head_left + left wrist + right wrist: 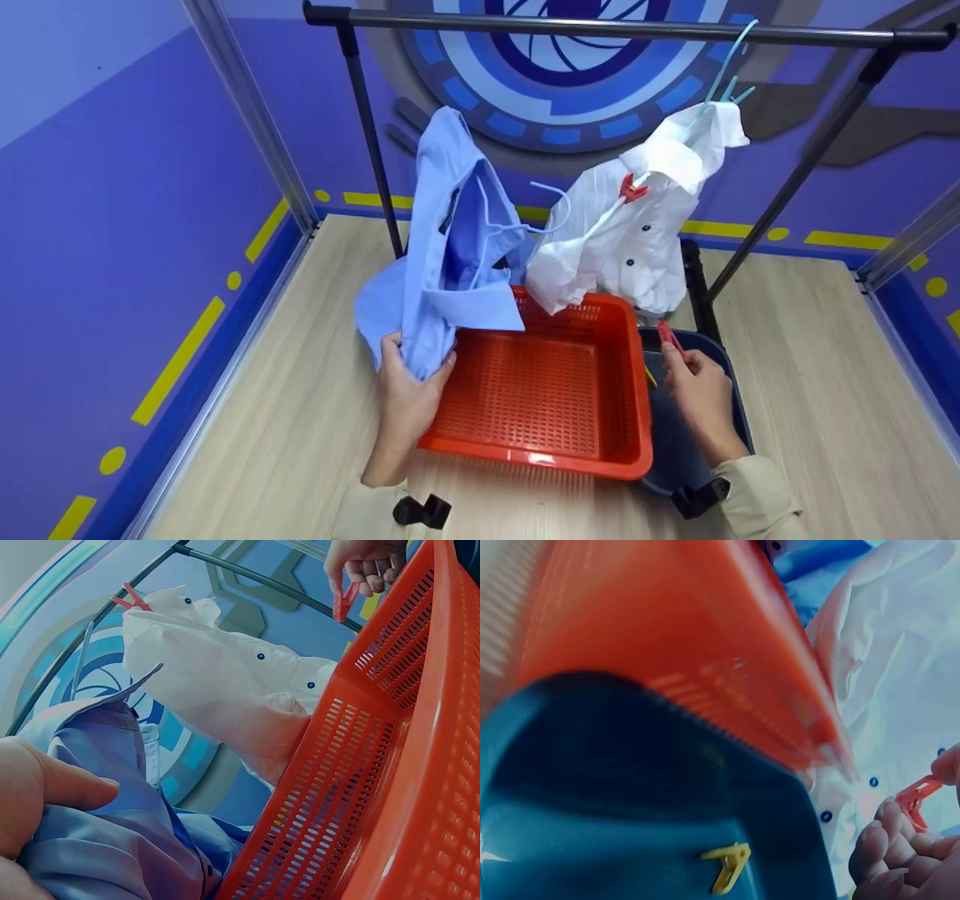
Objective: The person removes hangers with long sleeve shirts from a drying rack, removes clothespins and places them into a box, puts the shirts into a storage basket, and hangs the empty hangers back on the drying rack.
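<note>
Seemingly mid-pegging, the left hand (409, 397) grips the light-blue fabric shirt (429, 247) over the red plastic basket's (540, 459) left edge while the right hand (703, 394) pinches a red plastic clothespin (668, 337), which likely needs bringing to the shirt next

We get bright light in the head view, with glare on the red basket (541, 458); our wrist views look dimmer, the right blurring it.

Free room over red basket (536, 397) btwn obstacles: blue shirt (425, 247) (L) & white shirt (611, 244) (back R).
</note>
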Available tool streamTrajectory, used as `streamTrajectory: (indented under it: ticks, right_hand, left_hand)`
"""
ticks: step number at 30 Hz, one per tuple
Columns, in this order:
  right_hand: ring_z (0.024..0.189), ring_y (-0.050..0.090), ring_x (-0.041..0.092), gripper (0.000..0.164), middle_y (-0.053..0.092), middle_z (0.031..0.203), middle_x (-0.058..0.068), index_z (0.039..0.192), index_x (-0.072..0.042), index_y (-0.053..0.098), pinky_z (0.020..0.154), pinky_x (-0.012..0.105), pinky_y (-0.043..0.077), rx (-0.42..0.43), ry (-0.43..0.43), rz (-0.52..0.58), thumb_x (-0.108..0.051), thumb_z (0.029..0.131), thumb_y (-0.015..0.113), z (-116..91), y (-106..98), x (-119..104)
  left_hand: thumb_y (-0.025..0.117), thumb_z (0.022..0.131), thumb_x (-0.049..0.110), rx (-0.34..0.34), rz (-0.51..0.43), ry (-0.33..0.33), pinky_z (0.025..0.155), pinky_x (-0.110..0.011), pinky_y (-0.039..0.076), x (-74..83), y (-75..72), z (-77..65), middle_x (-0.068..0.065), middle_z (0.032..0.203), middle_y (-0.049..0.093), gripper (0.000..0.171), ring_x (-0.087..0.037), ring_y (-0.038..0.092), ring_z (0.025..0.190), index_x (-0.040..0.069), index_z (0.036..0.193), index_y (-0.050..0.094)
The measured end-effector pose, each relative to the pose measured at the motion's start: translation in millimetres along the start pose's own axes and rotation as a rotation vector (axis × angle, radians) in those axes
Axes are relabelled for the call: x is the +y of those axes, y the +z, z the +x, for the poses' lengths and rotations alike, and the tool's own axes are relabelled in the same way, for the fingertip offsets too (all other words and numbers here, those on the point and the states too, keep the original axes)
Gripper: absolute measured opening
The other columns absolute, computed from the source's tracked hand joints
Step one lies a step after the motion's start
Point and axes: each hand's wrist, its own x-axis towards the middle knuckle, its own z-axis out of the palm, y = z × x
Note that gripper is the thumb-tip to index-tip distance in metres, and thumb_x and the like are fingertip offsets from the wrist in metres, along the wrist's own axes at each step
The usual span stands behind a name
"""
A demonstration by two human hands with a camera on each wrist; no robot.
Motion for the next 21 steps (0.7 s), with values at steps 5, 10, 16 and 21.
streamTrajectory:
  ticks: [5, 10, 16, 21]
  right_hand:
    - [0.056, 0.053, 0.009, 0.057, 0.058, 0.067, -0.004, 0.091, -0.006, 0.06, 0.052, 0.025, 0.044, -0.037, 0.038, -0.035, -0.062, 0.09, 0.051, 7.5, -2.6, 9.6]
    - [0.053, 0.052, 0.01, 0.056, 0.055, 0.059, -0.005, 0.082, -0.007, 0.059, 0.051, 0.026, 0.041, -0.056, 0.048, -0.088, -0.062, 0.09, 0.051, 11.6, -3.9, 15.6]
    - [0.054, 0.052, 0.01, 0.057, 0.055, 0.059, -0.006, 0.082, -0.008, 0.058, 0.051, 0.026, 0.041, -0.111, 0.06, -0.109, -0.063, 0.09, 0.05, 18.1, -6.0, 21.0]
    - [0.055, 0.054, 0.008, 0.052, 0.056, 0.062, -0.006, 0.083, -0.007, 0.058, 0.052, 0.025, 0.043, -0.164, 0.09, -0.128, -0.058, 0.092, 0.05, 27.8, -6.0, 29.7]
  left_hand:
    - [0.082, 0.075, 0.014, 0.003, 0.009, 0.001, 0.091, -0.043, 0.041, 0.3, -0.9, -0.5, -0.019, 0.112, 0.059, 0.056, -0.03, 0.055, 0.104, 0.005, 0.116, 0.044]
    - [0.081, 0.076, 0.015, 0.002, 0.021, 0.013, 0.09, -0.042, 0.042, 1.1, -1.8, -1.3, -0.019, 0.111, 0.059, 0.055, -0.03, 0.056, 0.102, 0.005, 0.115, 0.044]
    - [0.081, 0.076, 0.013, -0.004, 0.01, 0.009, 0.092, -0.044, 0.042, 0.9, -2.1, -0.7, -0.02, 0.114, 0.058, 0.056, -0.031, 0.055, 0.105, 0.004, 0.117, 0.043]
    - [0.08, 0.077, 0.013, -0.012, 0.007, 0.002, 0.092, -0.045, 0.043, 0.1, -2.2, -0.2, -0.021, 0.114, 0.058, 0.056, -0.032, 0.055, 0.106, 0.004, 0.117, 0.043]
